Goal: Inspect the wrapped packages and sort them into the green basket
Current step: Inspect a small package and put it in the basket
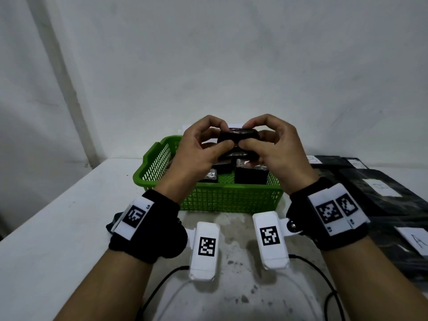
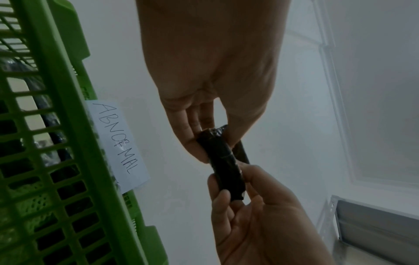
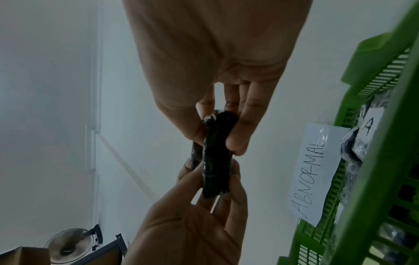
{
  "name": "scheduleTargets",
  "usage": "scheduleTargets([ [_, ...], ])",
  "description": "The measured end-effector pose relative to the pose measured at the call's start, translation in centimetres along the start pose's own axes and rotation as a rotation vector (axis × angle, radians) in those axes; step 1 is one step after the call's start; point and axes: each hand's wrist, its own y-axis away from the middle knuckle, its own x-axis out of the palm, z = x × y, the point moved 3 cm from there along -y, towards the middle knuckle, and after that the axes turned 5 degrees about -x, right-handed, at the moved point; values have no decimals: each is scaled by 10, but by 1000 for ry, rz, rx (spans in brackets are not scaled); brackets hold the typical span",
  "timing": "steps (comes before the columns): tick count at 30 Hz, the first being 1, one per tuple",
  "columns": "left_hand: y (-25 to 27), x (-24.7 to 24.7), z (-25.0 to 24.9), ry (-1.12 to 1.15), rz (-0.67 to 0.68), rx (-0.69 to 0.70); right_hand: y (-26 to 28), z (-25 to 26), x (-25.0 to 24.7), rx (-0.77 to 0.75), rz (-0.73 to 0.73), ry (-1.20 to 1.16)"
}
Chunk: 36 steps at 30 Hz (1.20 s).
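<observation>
Both hands hold one small black film-wrapped package (image 1: 238, 135) in the air over the green basket (image 1: 231, 200). My left hand (image 1: 223, 135) pinches its left end between thumb and curled fingers, and my right hand (image 1: 246, 135) pinches the right end the same way. In the left wrist view the package (image 2: 226, 161) runs between the left hand (image 2: 215, 141) above and the right hand (image 2: 231, 184) below. The right wrist view shows the same package (image 3: 215, 161) and grip. Other wrapped packages (image 1: 251, 176) lie inside the basket.
A paper label reading ABNORMAL (image 2: 118, 143) hangs on the basket's far wall. Larger black packages with white labels (image 1: 382, 188) are stacked on the table to the right. Black cables (image 1: 324, 274) trail over the stained tabletop near me. The table's left edge runs diagonally.
</observation>
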Motion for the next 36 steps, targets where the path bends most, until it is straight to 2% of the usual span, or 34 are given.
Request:
scheduleTargets([
  [3, 0, -1, -3, 39, 22, -53, 0, 1, -1, -49, -6, -2],
  [6, -1, -5, -3, 115, -4, -94, -1, 0, -1, -77, 73, -35],
  [8, -3, -6, -1, 117, -12, -76, -2, -1, 1, 4, 142, -214],
  [10, -4, -6, 3, 98, -3, -48, -1, -3, 4, 145, 171, -358],
  [13, -3, -3, 4, 44, 15, 11, 0, -6, 4, 264, 157, -279],
  [17, -1, -1, 1, 26, 93, -2, -2, -5, 1, 154, 48, -204],
  [21, -1, -1, -1, 13, 32, -18, -2, -2, -3, 12, 10, -39],
  [27, -3, -4, 2, 65, 5, -67, -3, 0, -5, -74, 0, 60],
  [32, -4, -9, 0, 12, -103, 7, -4, -9, -10, -12, -98, 170],
  [36, -3, -11, -3, -17, -116, 43, -2, -8, -3, 81, -14, 18],
])
